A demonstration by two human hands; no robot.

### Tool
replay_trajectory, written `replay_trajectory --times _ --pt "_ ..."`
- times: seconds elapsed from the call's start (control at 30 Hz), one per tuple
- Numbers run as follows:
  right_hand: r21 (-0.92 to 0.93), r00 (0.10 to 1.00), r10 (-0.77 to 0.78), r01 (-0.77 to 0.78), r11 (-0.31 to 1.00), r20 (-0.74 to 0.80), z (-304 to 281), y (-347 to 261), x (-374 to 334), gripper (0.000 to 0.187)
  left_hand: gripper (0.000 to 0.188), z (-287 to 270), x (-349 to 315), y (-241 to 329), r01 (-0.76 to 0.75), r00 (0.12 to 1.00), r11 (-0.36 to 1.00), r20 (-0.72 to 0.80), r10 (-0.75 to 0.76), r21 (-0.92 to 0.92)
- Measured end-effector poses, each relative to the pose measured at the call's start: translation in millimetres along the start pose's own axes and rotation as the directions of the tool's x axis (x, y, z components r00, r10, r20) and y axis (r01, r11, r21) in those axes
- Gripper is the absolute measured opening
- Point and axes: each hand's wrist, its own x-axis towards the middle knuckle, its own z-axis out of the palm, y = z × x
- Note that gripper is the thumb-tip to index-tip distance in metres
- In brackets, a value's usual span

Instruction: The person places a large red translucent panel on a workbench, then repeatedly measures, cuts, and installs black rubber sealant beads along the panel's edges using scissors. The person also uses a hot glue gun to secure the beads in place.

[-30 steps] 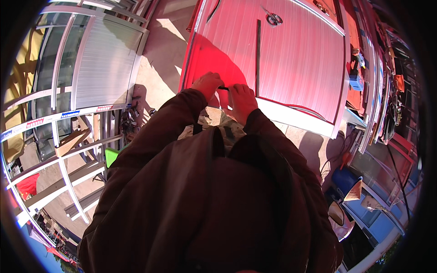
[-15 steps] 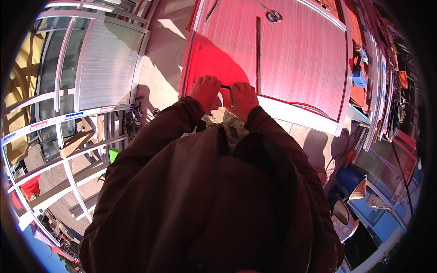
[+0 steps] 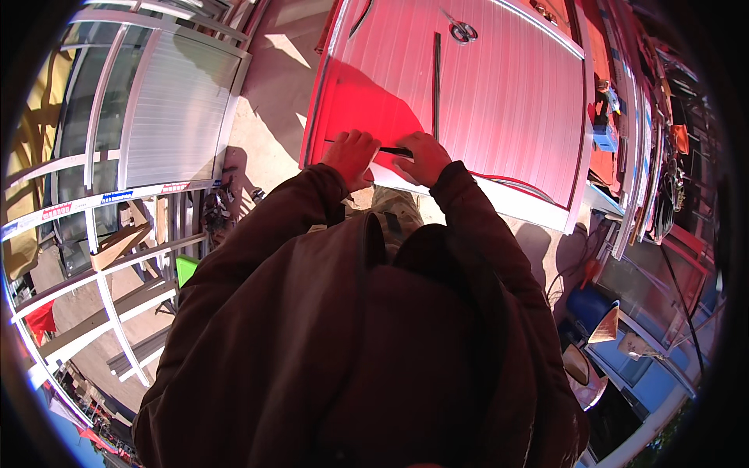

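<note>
A ribbed panel (image 3: 507, 93) in a pale frame lies in front of me, lit red and partly in shadow. At its near left edge, my left hand (image 3: 350, 158) is closed around a thin black strip (image 3: 395, 150) that looks like rubber seal. My right hand (image 3: 424, 158) pinches the same strip a little to the right, and a short dark stretch shows between the hands. Hidden under the fingers are the exact grip points. Beyond the right hand a straight black strip (image 3: 437, 86) lies on the panel, with scissors (image 3: 463, 32) past its far end.
Along the panel's near right edge lies a curved dark strip (image 3: 511, 183). White-framed panels (image 3: 181, 101) stand to the left. A crowded rack with a blue object (image 3: 605, 138) is at the right. A green object (image 3: 186, 270) sits low at left.
My right hand has moved rightward, away from my left, and its fingers now point more to the left. The left hand keeps nearly the same place. The whole view has shifted slightly.
</note>
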Motion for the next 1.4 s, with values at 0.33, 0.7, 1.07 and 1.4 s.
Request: replay_trajectory --times 0.33,0.7,1.07,1.4 --pt "-0.113 0.971 0.063 -0.038 0.993 0.229 -13 10 33 0.017 0.07 20 5 13 0.025 0.999 0.998 -0.033 -0.027 -0.062" --pt "-0.252 0.997 0.036 -0.019 0.967 0.062 7 -32 -23 0.069 0.065 28 9 11 -0.057 0.99 0.998 -0.131 0.058 0.016" --pt "-0.328 0.994 0.023 -0.057 0.943 -0.106 40 -20 -17 0.077 0.064 24 15 14 -0.065 0.997 0.998 0.047 0.066 -0.017" --pt "-0.02 0.908 0.163 -0.185 0.983 -0.386 -36 31 -105 0.025 0.06 7 30 56 0.031 0.997 0.967 -0.06 -0.048 -0.251"
